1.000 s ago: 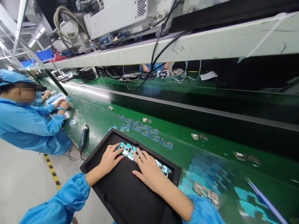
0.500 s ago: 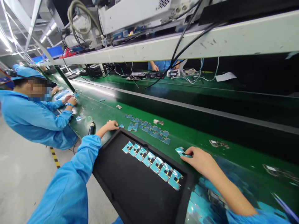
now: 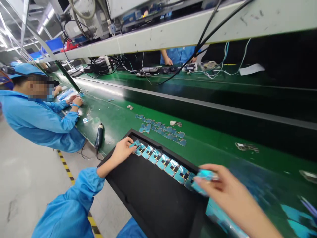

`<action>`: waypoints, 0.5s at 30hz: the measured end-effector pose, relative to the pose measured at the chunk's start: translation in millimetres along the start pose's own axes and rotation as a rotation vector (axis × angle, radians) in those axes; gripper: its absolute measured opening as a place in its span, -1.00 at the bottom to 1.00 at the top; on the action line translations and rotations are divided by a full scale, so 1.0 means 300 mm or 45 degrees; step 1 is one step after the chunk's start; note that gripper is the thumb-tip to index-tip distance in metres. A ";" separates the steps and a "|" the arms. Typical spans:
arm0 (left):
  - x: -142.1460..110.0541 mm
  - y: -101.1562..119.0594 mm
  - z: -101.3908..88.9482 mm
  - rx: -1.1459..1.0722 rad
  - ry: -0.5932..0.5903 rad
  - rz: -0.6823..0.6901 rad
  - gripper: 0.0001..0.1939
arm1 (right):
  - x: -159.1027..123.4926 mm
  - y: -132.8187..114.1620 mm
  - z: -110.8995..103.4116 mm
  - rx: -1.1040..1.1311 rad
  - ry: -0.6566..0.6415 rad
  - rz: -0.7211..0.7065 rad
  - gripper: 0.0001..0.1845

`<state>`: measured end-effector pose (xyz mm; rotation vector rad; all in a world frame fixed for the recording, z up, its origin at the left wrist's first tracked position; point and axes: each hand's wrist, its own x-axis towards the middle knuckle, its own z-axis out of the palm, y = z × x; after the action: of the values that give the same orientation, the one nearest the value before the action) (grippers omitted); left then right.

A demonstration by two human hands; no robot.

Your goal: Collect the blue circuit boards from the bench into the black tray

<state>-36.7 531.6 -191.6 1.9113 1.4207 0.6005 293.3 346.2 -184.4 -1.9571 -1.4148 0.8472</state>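
A black tray (image 3: pixel 153 198) lies tilted at the bench's near edge. Along its far side runs a row of small circuit boards (image 3: pixel 163 161) covered in shiny blue film. At the row's left end, my left hand (image 3: pixel 120 152) pinches a blue-filmed circuit board (image 3: pixel 135 144) just inside the tray. Over the tray's right corner, my right hand (image 3: pixel 229 186) is closed on another filmed circuit board (image 3: pixel 205 175), blurred by motion. It overlaps the right end of the row, so whether it touches the tray is unclear.
Darker blue boards (image 3: pixel 164 130) lie in rows on the green bench (image 3: pixel 111 115) beyond the tray. More filmed boards (image 3: pixel 223 218) are at the right. A black cylindrical tool (image 3: pixel 99 136) lies left. A co-worker (image 3: pixel 37 119) sits at the left; cables (image 3: pixel 205 39) hang from the shelf.
My left hand has moved from beyond the tray's far left corner to inside it, with a board. My right hand has carried its board from the bench to over the tray's right corner.
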 end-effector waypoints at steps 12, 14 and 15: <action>-0.036 -0.099 0.003 0.782 -0.255 0.662 -0.63 | -0.169 -0.029 0.344 -0.788 0.092 -0.839 -0.42; -0.006 -0.104 0.011 0.799 -0.236 0.651 -0.74 | -0.180 -0.029 0.359 -0.802 0.095 -0.840 -0.46; 0.009 -0.105 0.021 0.806 -0.217 0.634 -0.76 | -0.180 -0.035 0.367 -0.811 0.099 -0.820 -0.54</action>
<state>-51.8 538.2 -219.2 2.7830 1.0971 0.1924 189.7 306.6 -237.6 -1.7043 -2.2698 0.0149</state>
